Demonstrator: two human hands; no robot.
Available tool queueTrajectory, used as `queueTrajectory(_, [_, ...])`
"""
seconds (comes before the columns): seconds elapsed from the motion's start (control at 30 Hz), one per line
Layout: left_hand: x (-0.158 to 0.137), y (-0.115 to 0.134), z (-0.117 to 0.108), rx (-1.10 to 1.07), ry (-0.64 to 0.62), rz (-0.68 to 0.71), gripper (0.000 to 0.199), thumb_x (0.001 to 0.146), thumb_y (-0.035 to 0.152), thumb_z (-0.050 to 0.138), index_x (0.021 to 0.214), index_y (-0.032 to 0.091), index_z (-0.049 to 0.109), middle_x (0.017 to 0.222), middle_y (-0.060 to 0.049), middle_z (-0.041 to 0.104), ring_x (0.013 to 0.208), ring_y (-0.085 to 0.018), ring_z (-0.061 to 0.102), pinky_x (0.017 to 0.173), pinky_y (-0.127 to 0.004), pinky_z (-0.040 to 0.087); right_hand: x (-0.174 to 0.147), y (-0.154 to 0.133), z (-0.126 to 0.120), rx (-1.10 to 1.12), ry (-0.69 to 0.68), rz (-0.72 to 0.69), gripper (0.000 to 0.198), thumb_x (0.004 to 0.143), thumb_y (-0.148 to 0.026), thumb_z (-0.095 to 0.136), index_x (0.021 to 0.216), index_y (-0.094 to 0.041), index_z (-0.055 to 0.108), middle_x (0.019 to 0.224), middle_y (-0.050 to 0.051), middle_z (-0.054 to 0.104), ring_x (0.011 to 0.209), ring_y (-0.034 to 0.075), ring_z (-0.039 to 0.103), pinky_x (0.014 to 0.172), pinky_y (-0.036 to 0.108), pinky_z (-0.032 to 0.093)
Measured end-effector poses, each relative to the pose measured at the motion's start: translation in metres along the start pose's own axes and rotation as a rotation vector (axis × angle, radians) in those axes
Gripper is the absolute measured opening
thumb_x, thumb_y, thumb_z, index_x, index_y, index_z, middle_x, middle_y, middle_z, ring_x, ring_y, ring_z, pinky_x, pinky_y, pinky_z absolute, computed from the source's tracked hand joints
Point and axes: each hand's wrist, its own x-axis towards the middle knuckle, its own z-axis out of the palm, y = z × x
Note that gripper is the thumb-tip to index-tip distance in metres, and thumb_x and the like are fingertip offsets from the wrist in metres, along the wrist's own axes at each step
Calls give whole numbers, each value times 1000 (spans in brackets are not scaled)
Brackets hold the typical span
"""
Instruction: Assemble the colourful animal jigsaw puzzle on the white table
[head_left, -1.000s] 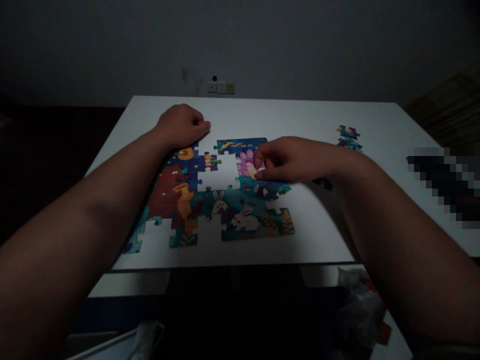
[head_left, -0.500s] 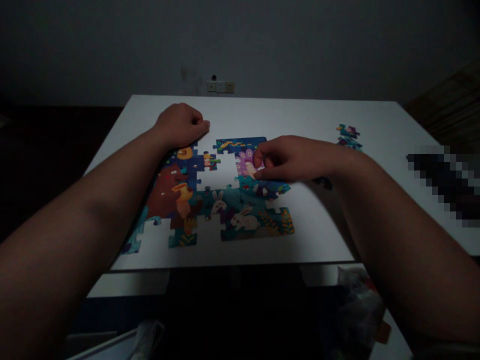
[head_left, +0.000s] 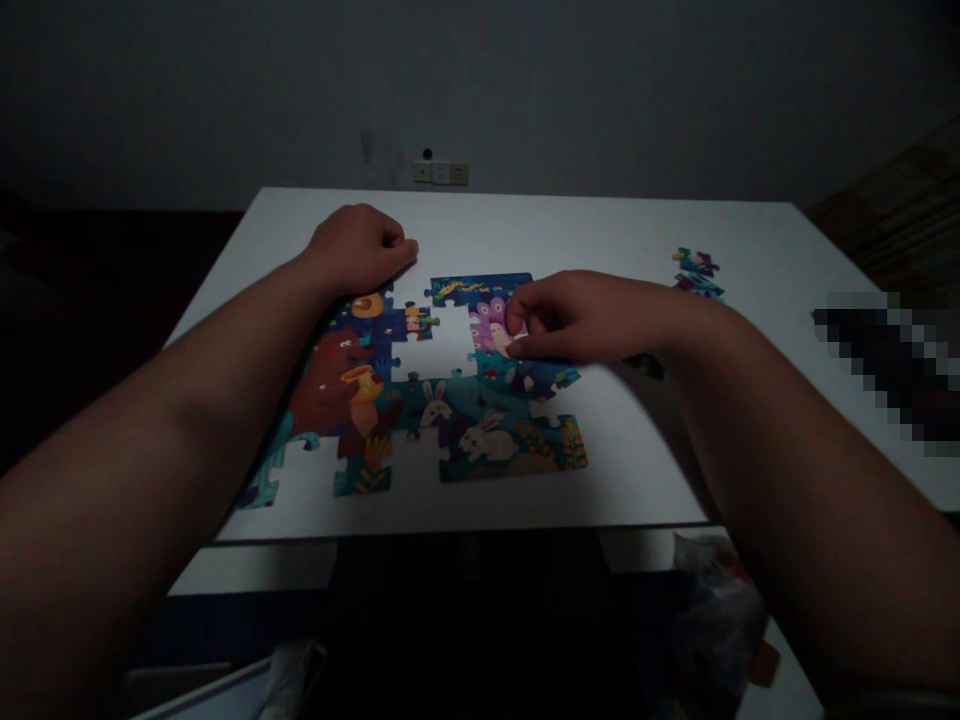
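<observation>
A partly joined jigsaw puzzle (head_left: 465,400) lies flat on the white table, with a bear at its left and rabbits near its lower edge. Gaps show bare table in its middle and along the lower side. My right hand (head_left: 570,318) is over the puzzle's right part, thumb and index finger bent down onto a puzzle piece (head_left: 491,325) with a purple peacock. The palm hides part of that piece. Curled into a loose fist, my left hand (head_left: 361,248) rests on the table just beyond the puzzle's upper left edge, and nothing shows in it.
Several loose puzzle pieces (head_left: 697,272) lie at the table's right; a dark one (head_left: 646,367) is partly under my right wrist. A dark blurred object (head_left: 885,365) is at the right edge. A plastic bag (head_left: 712,610) sits below the table's front edge. Wall sockets (head_left: 441,173) are behind.
The view has shifted very slightly. Both hands and the puzzle pieces otherwise look the same.
</observation>
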Motion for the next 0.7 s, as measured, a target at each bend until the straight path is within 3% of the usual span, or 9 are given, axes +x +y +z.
queueTrajectory(0.13, [2,-3,2,-4,6,12,37,111,48,66,92,18,77,86,-5,72,102,-24,60,103,-45,46,0,1,0,11,-2,-5,38,98,-61,85,104,-26,73,85,3,70,78,23,59,73,38,36])
queueTrajectory(0.33, [7,-8,7,-6,46,9,41,107,51,64,85,19,79,85,-11,73,100,-33,71,102,-50,53,0,4,1,86,-32,-34,39,100,-62,85,104,-25,74,81,0,69,74,20,57,71,36,35])
queueTrajectory(0.57, [9,-12,10,-42,58,27,43,106,53,67,97,17,88,95,-13,81,115,-37,76,114,-53,55,0,3,1,90,-28,-28,36,101,-60,84,104,-25,75,81,0,68,73,19,56,71,37,37])
queueTrajectory(0.7, [9,-11,10,-21,59,13,47,106,52,65,98,13,89,99,-16,83,114,-37,77,113,-54,56,0,2,1,94,-27,-10,34,101,-58,85,104,-25,75,81,0,68,74,20,57,72,37,37])
